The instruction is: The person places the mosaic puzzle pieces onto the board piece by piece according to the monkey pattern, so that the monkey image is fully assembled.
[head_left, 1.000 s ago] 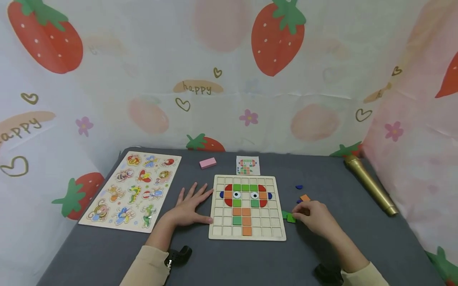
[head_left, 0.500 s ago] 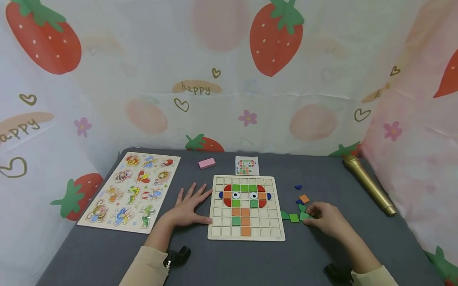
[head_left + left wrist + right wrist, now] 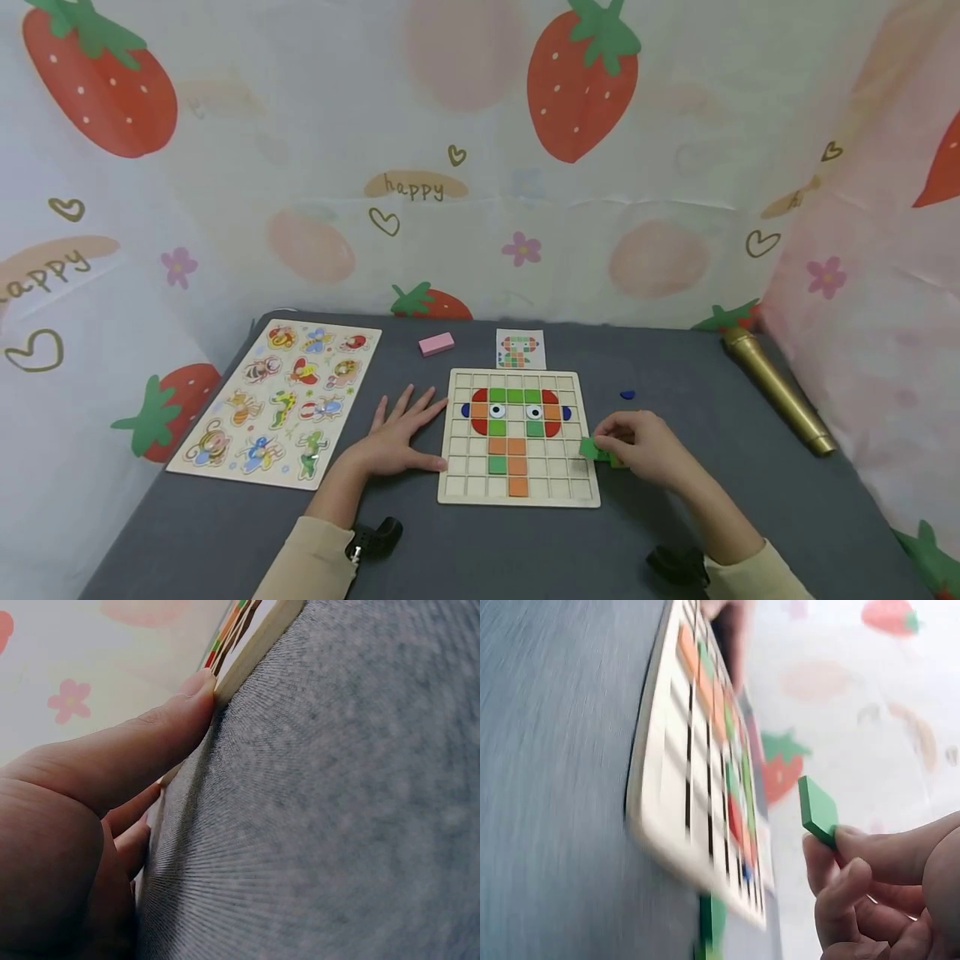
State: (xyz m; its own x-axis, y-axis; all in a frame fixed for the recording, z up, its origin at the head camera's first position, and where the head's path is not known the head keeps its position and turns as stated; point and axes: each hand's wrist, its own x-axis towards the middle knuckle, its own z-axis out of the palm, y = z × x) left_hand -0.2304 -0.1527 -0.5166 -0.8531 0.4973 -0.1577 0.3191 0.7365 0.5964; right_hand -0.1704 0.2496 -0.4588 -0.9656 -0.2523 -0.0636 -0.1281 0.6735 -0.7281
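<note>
My right hand pinches a green square tile between thumb and fingertips, held up by the right edge of the wooden grid board. Red, green, orange and blue tiles on the board form a face with two round eyes, with orange and green squares below it. Lying flat with fingers spread, my left hand touches the board's left edge; its thumb meets the rim in the left wrist view. Other green pieces lie at the board's right side, partly hidden in the head view by my right hand.
A small pattern card stands behind the board, with a pink block to its left. An insect picture board lies at left. A blue piece and a gold microphone-like cylinder are at right.
My right hand has picked up a green square from the loose pieces and carried it left to the board's right edge. My left hand keeps its place.
</note>
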